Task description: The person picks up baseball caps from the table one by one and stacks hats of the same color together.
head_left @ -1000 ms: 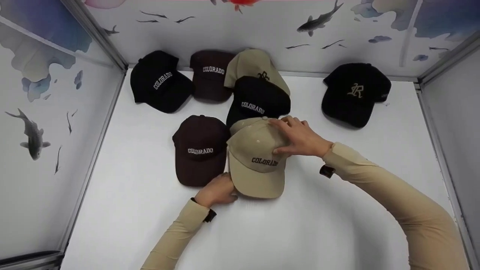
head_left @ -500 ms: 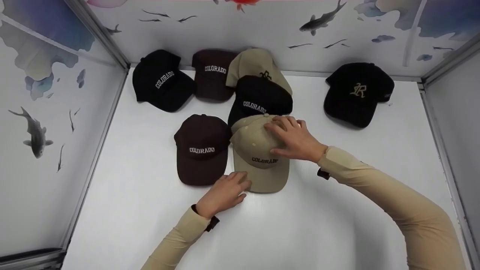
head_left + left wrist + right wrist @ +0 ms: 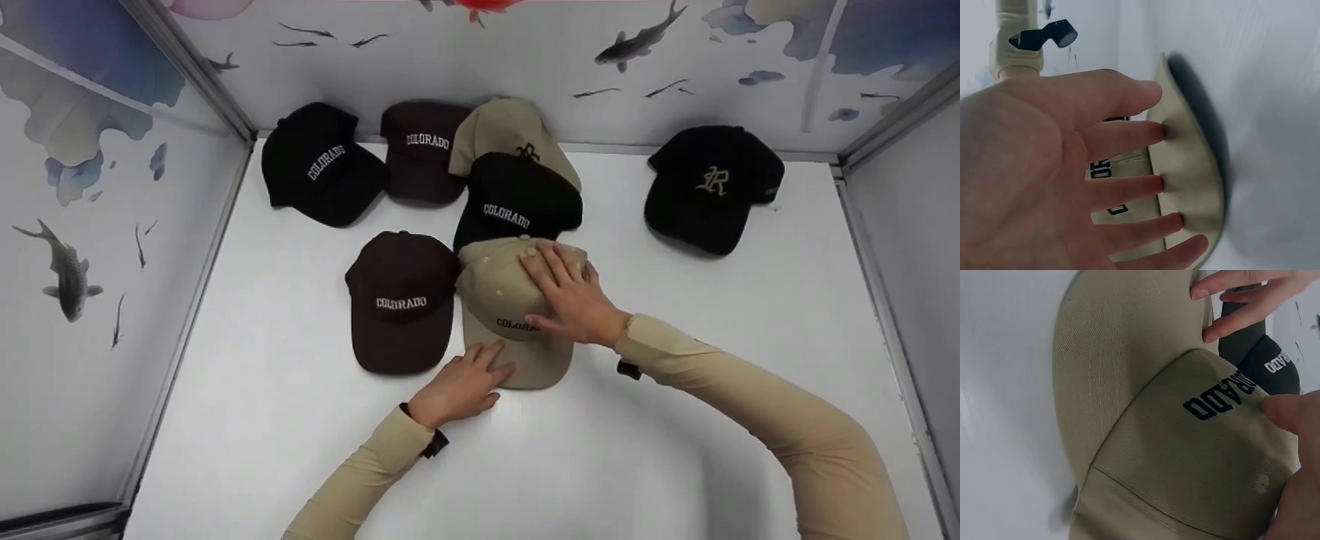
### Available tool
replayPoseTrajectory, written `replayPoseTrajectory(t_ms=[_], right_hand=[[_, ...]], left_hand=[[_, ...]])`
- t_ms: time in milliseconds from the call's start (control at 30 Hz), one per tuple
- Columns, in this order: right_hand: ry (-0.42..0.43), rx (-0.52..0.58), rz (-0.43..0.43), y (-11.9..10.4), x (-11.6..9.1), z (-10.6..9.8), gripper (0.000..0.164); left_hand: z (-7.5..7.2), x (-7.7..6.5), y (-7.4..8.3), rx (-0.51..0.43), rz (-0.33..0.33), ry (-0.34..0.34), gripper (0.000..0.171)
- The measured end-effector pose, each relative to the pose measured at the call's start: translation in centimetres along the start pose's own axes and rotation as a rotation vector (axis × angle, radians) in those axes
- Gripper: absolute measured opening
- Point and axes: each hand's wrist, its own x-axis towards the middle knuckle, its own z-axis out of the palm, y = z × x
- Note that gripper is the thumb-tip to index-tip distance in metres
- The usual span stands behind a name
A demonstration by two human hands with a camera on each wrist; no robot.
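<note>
A beige baseball cap (image 3: 487, 292) lettered COLORADO lies on the white table, brim toward me. Behind its crown shows the edge of another beige crown (image 3: 474, 250), so it seems to sit over a second cap. My right hand (image 3: 576, 304) rests spread on the crown's right side, covering some lettering; its thumb (image 3: 1286, 410) touches the front panel in the right wrist view. My left hand (image 3: 459, 384) lays extended fingertips on the brim's left side. In the left wrist view, those fingers (image 3: 1123, 188) reach over the brim (image 3: 1190, 163).
A maroon cap (image 3: 401, 300) lies close left. A black COLORADO cap (image 3: 521, 191) touches the beige one from behind. Along the back wall are a black cap (image 3: 322, 165), a maroon cap (image 3: 425, 165) and a beige cap (image 3: 502, 124). A black R cap (image 3: 712, 187) lies apart at right.
My left hand has come from beside the brim's left edge onto its top. My right hand has slid from the crown's back right side forward and left. The brim has shifted slightly.
</note>
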Motion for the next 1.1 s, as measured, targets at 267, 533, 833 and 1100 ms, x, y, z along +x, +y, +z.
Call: replayPoseTrajectory(t_ms=[267, 533, 833, 1100], right_hand=[[-0.051, 0.272, -0.043, 1.5, 1.9, -2.8, 0.075], [-0.024, 0.306, -0.081, 6.6, 5.9, -5.8, 0.058], [-0.060, 0.267, 0.044, 10.7, 8.4, -6.8, 0.061], [-0.134, 0.325, 0.143, 11.7, 9.8, -6.8, 0.083]], left_hand=[[-0.1, 0.0, 0.1, 0.039, 0.008, 0.029, 0.042], [0.1, 0.2, 0.2, 0.067, 0.009, 0.059, 0.038], [0.2, 0.3, 0.3, 0.069, 0.010, 0.081, 0.034], [0.0, 0.4, 0.1, 0.073, 0.002, 0.082, 0.032]])
